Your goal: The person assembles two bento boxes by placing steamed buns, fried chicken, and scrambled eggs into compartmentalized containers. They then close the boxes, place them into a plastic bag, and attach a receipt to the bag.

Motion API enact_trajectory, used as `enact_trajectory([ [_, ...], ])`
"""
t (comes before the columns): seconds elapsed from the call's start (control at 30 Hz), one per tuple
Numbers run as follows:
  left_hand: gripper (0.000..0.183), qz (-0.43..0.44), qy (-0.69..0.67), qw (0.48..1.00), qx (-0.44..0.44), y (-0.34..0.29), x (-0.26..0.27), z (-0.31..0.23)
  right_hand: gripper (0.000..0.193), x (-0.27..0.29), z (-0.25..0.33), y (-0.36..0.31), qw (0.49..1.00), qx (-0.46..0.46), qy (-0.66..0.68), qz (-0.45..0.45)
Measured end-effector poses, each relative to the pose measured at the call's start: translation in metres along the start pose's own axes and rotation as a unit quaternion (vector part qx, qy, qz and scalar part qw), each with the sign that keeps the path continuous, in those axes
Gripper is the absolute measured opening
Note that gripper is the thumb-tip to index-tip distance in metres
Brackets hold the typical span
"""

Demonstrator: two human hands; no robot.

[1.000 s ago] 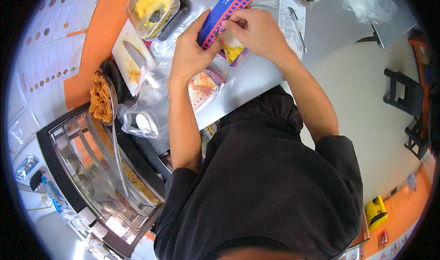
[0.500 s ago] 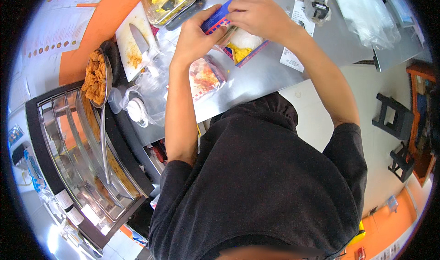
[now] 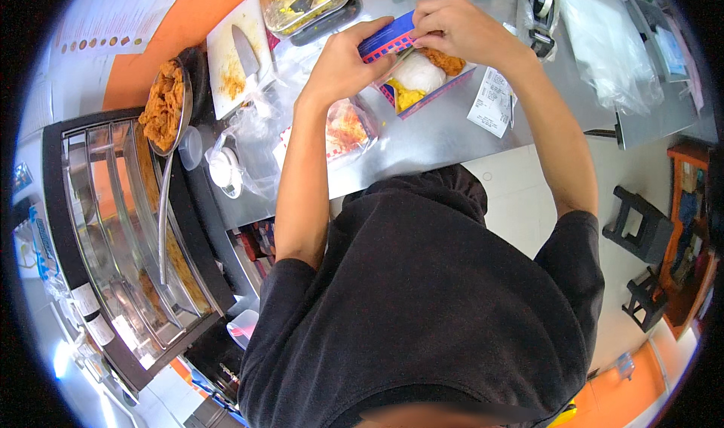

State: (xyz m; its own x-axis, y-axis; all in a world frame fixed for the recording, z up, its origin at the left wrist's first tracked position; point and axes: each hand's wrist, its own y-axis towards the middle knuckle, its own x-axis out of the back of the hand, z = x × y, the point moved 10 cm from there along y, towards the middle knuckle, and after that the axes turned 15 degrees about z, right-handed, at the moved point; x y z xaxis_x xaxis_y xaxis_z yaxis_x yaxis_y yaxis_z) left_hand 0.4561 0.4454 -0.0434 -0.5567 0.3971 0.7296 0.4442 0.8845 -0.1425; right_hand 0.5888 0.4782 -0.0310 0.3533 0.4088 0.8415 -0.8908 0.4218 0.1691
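An open cardboard meal box [image 3: 439,98] sits on the steel counter in front of me. Inside it are a mound of white rice [image 3: 419,74], yellow egg-like food [image 3: 408,96] and a piece of fried chicken [image 3: 445,61]. My left hand [image 3: 348,60] grips the left end of the blue, checker-edged lid [image 3: 389,39], thumb on the near side. At the lid's right end, my right hand [image 3: 461,30] has its fingers bent and pinched on the edge. The lid stands raised at the box's far side.
Left of the box lies a bagged food pack [image 3: 350,130]. Beyond are a tub of yellow food [image 3: 305,2] and a cutting board [image 3: 226,88] with a knife [image 3: 245,51]. Fried chicken fills a strainer [image 3: 162,107] at left. A receipt [image 3: 492,104], tape dispenser [image 3: 541,21] and plastic bags [image 3: 603,58] lie right.
My right hand has shifted to the right end of the lid, and the fried chicken in the box now shows. My left hand keeps its grip. The whole view has shifted slightly.
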Motion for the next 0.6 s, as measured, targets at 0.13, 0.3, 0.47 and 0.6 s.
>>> enact_trajectory([
  [0.13,0.060,-0.011,-0.031,0.999,-0.014,-0.002,-0.002,-0.003,0.013,0.000,0.002,0.000,0.999,0.018,0.039,0.025],
  [0.3,0.058,-0.021,-0.002,1.000,-0.022,-0.006,-0.008,-0.009,0.016,-0.004,-0.001,0.000,0.998,-0.011,0.008,0.057],
  [0.47,0.056,-0.084,0.036,0.996,-0.021,-0.010,-0.002,-0.010,0.041,0.024,0.014,-0.026,0.985,-0.045,-0.124,-0.111],
  [0.6,0.064,-0.145,0.097,0.982,-0.071,-0.026,-0.020,-0.024,0.051,0.021,0.016,-0.051,0.956,-0.075,-0.234,-0.158],
])
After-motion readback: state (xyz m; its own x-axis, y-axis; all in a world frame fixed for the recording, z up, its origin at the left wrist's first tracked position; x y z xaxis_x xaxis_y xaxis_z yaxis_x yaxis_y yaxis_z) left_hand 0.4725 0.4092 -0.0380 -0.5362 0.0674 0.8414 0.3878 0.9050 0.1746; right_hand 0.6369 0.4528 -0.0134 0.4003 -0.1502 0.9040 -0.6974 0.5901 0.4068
